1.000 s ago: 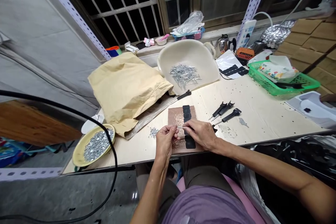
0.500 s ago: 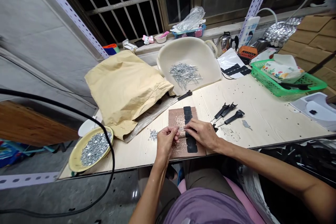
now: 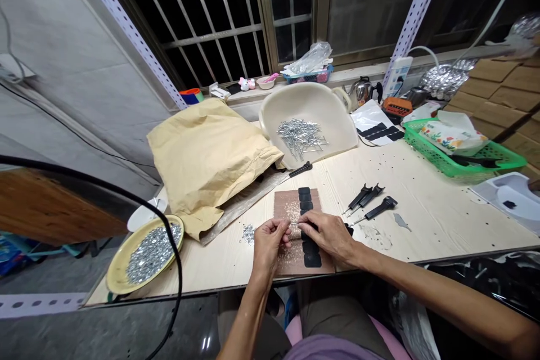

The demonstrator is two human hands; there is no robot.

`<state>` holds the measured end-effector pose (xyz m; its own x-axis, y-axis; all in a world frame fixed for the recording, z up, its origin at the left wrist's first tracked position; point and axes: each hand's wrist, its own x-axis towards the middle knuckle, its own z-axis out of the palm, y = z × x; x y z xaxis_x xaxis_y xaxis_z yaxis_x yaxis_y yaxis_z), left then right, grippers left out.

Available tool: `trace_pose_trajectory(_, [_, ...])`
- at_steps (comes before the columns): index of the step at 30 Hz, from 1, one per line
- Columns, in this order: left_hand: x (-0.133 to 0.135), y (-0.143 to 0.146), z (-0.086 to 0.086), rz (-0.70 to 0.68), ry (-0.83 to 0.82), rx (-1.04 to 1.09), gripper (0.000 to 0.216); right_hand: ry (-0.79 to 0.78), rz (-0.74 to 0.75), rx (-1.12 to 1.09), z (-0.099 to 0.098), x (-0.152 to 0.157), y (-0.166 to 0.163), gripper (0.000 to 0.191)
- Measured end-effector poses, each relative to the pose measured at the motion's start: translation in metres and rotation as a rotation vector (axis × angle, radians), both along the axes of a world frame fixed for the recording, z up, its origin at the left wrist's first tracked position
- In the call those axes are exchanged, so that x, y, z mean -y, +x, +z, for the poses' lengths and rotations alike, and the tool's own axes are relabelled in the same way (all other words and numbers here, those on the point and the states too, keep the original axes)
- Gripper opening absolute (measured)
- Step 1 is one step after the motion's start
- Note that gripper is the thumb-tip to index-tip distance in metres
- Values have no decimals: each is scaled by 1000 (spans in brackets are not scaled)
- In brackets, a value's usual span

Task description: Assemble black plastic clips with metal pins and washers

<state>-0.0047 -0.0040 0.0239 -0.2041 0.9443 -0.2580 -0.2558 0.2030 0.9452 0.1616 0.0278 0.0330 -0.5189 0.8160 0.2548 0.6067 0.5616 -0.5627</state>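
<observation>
My left hand (image 3: pixel 268 242) and my right hand (image 3: pixel 328 231) meet over a brown board (image 3: pixel 283 207) near the table's front edge. Both are pinched on a thin metal pin (image 3: pixel 294 224) held level between them. The right hand also seems to grip a small black plastic part whose tip shows at its far side; the fingers hide most of it. A row of black pads (image 3: pixel 307 205) lies along the board, partly under my right hand. Tiny metal bits are scattered on the board.
A cream basin (image 3: pixel 334 117) with several pins stands behind the board, a tan paper sack (image 3: pixel 205 149) to its left. Three black-handled pieces (image 3: pixel 371 201) lie right of my hands. A yellow plate (image 3: pixel 117 275) of metal bits sits front left, a green basket (image 3: pixel 434 151) back right.
Only the camera has shifted, so the scene sits lower in the picture. My hands hold the same pinch on the pin over the board.
</observation>
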Motion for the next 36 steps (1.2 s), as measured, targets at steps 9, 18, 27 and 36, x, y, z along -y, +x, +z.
trace_pose_trajectory(9, [-3,2,5,-12,17,-93,32,-145,22,-33,3,0,4,22])
trace_pose_trajectory(18, [-1,3,3,-24,-2,-69,32,-165,91,-106,-4,-4,6,24])
trace_pose_trajectory(27, [0,2,3,-50,-54,-63,35,33,76,-5,-4,1,6,26])
trace_pose_trajectory(36, [3,1,-1,-57,-105,-44,38,211,127,167,1,5,10,24])
